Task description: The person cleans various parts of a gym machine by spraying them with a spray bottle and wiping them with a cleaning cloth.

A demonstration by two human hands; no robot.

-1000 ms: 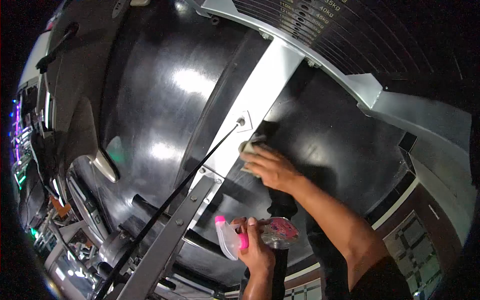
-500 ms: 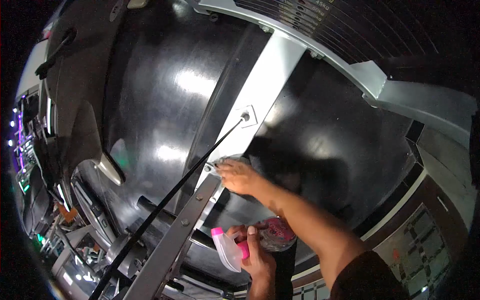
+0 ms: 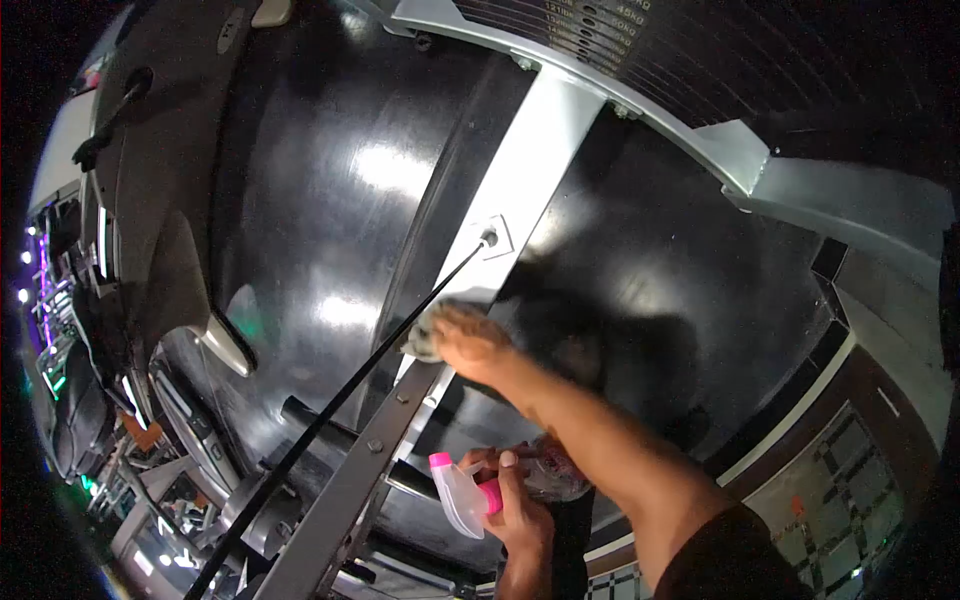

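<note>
My right hand (image 3: 468, 342) grips a cloth (image 3: 423, 338) against the white beam (image 3: 530, 165), my left hand (image 3: 520, 510) clasps a spray bottle (image 3: 460, 500), near six o'clock from the cloth.

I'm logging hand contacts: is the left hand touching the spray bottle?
Touching. The head view shows the left hand wrapped around the spray bottle by its pink collar, the thumb lying over it.

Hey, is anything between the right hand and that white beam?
Only the cloth shows between the right hand and the white beam; the black cable passes close by the cloth.
</note>
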